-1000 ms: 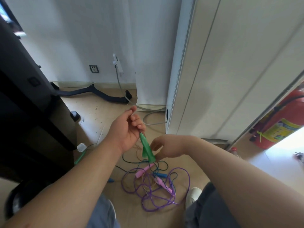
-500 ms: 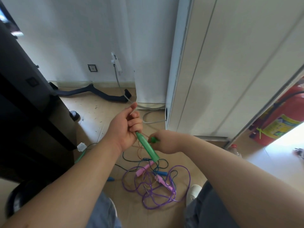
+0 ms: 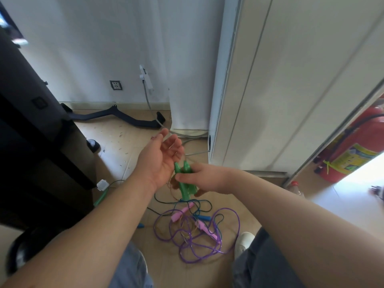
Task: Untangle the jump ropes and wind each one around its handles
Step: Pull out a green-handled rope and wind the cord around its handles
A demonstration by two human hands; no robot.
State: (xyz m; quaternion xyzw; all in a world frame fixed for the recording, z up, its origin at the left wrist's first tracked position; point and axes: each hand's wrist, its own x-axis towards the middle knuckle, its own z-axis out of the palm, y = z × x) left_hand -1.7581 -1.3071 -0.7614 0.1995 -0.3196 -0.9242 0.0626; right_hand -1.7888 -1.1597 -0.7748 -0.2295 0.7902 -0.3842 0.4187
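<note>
right hand [image 3: 205,177] clamps its grip on the green handles [image 3: 184,185], left hand [image 3: 164,159] beside, fingers relaxed.

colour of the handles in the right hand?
Green. The handles sit in the right hand; head view shows it.

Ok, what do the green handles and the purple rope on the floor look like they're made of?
Green handles: likely hard moulded plastic, smooth, slightly glossy. Purple rope: probably translucent PVC or vinyl cord; it shines and holds springy loops.
</note>
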